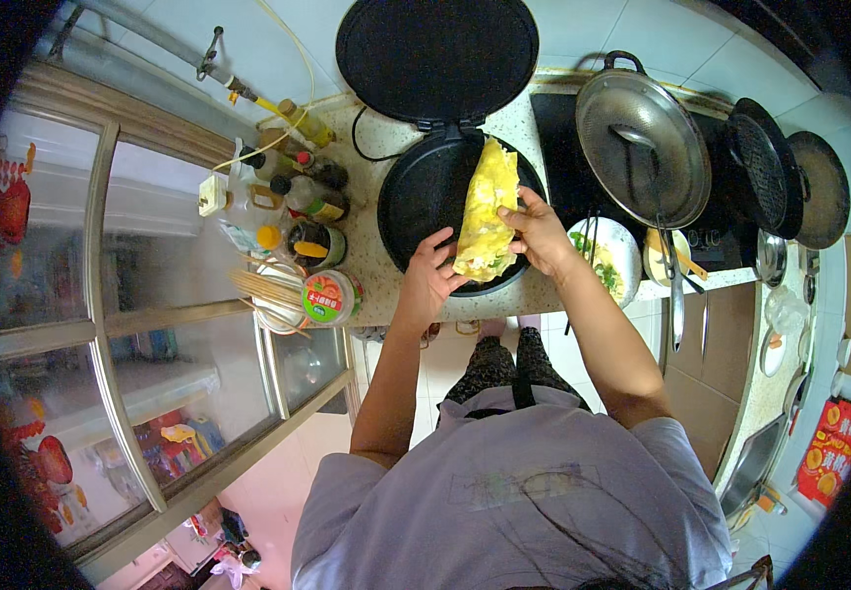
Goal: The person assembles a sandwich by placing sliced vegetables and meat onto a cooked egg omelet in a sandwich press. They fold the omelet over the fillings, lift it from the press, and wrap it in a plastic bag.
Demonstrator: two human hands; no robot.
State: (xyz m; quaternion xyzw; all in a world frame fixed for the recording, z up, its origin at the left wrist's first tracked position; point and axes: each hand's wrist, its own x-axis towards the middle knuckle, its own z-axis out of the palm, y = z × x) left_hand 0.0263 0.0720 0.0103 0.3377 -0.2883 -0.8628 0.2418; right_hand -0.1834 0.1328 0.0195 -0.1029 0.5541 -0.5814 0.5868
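Above the lower plate of an open electric griddle (425, 192), a folded yellow filled pancake (486, 214) is held up between both hands. My right hand (540, 232) grips its right edge, thumb on top. My left hand (433, 276) supports its lower left end with the fingertips, fingers spread. Green and white bits of filling show at the pancake's lower end. The griddle's round black lid (436, 59) stands raised behind. Right of my right hand, a white bowl (626, 258) contains a green and yellow mixture, with dark chopsticks (589, 240) across its left side.
Sauce bottles (315, 199), a lidded jar (328, 296) and wooden skewers (270, 287) crowd the counter's left side. On the black cooktop (558, 140) at right stands a wok with a lid (643, 147). Dark pans (761, 166) lean farther right. A ladle (676, 295) extends past the counter's front edge.
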